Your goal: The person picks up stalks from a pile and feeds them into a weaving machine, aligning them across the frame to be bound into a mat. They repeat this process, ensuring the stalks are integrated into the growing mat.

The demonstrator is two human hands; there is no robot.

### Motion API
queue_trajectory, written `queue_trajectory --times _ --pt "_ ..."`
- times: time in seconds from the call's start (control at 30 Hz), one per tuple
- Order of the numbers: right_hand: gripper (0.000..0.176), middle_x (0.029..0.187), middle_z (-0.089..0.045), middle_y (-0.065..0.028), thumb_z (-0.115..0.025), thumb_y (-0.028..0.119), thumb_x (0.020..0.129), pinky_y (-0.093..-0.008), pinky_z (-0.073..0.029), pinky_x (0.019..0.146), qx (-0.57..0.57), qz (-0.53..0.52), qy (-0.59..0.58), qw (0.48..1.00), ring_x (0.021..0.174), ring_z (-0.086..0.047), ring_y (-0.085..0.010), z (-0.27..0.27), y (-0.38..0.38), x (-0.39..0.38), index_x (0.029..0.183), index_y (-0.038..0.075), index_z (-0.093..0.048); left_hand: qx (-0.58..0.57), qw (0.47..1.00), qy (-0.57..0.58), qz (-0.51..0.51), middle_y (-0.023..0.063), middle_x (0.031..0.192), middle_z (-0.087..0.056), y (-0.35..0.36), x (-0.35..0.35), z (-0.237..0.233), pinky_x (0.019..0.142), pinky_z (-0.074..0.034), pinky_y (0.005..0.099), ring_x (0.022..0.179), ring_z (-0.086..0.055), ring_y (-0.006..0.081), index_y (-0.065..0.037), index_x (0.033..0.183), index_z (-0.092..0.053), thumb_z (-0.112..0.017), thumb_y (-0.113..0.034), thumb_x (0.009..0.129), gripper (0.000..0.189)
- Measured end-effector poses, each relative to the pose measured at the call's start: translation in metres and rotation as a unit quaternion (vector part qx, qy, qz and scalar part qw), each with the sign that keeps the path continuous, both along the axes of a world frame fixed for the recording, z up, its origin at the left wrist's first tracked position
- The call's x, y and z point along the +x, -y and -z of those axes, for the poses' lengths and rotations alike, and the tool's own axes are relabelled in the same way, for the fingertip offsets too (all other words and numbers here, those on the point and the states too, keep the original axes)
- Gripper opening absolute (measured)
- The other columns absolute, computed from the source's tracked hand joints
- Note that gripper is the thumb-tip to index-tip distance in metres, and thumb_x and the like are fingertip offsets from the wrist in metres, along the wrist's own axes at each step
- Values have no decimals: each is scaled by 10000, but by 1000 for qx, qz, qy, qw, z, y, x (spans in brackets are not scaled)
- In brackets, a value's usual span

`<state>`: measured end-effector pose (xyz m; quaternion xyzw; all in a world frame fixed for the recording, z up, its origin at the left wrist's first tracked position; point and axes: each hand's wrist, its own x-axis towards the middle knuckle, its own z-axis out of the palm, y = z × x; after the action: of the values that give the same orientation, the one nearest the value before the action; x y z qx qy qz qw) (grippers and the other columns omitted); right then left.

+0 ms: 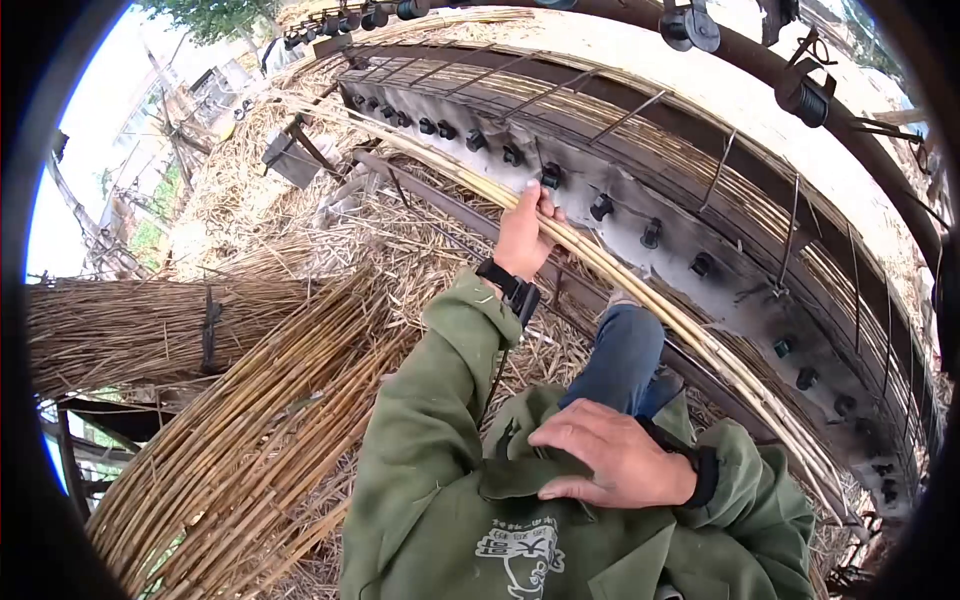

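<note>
A few long, pale yellow bamboo canes (640, 290) run diagonally from the upper left to the lower right. Near their middle, my left hand (525, 235) is closed around them, its thumb on top and a black watch at the wrist. My right hand (615, 455) is in front of the green jacket, away from the canes. Its fingers are loosely stretched with the thumb apart, and nothing shows in it. Just beyond the canes stands a long pale metal panel (625, 225) with a row of black knobs (551, 176).
At left lie a heap of brown canes (250, 430) and a tied bundle of thin stalks (150, 325). Dry straw (230, 220) covers the ground. A metal rail (440, 205) runs beside the panel, with thin upright rods (720, 170) behind. A dark beam with rollers (690, 25) arches above.
</note>
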<state>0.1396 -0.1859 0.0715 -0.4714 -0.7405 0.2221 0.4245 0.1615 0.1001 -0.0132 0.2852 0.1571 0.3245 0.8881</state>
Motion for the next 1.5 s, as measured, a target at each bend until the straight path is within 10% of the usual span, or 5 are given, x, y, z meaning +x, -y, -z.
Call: queue_trajectory --times 0.5,0.67,1.0,1.27,1.5 --pt "271 681 -499 -108 -679 191 776 -413 -426 507 30 133 -80 987 637 -545 -334 6 -35 -41 825 64 -445 27 999 -26 -18 18 637 -471 3 40 37 660 -464 331 645 -490 189 -71 809 -509 -524 -235 944 213" --pt "307 661 -483 -126 -667 213 820 -426 -382 521 -65 -170 -242 953 625 -505 -360 -14 -18 -44 800 57 -403 34 997 -73 -21 17 634 -474 8 36 46 647 -467 331 640 -502 185 -77 808 -516 -543 -262 934 225" --pt "300 702 -518 -64 -727 151 673 -380 -434 523 66 130 23 989 639 -565 -266 5 -37 -28 831 73 -484 62 997 -49 -6 21 627 -492 19 39 28 651 -497 343 626 -526 193 -64 833 -538 -558 -269 928 226" --pt "282 707 -521 -104 -691 187 769 -418 -424 522 -89 -147 -156 973 669 -551 -341 -1 -20 -48 824 69 -440 53 997 -45 -37 51 596 -512 22 43 26 529 -501 352 543 -559 219 -64 792 -507 -554 -248 925 232" --pt "263 680 -509 -80 -706 118 695 -384 -440 532 33 87 -4 996 623 -556 -282 15 -54 -38 810 78 -473 67 997 -39 -8 56 612 -522 33 51 23 522 -508 363 564 -586 238 -58 803 -512 -538 -259 934 242"
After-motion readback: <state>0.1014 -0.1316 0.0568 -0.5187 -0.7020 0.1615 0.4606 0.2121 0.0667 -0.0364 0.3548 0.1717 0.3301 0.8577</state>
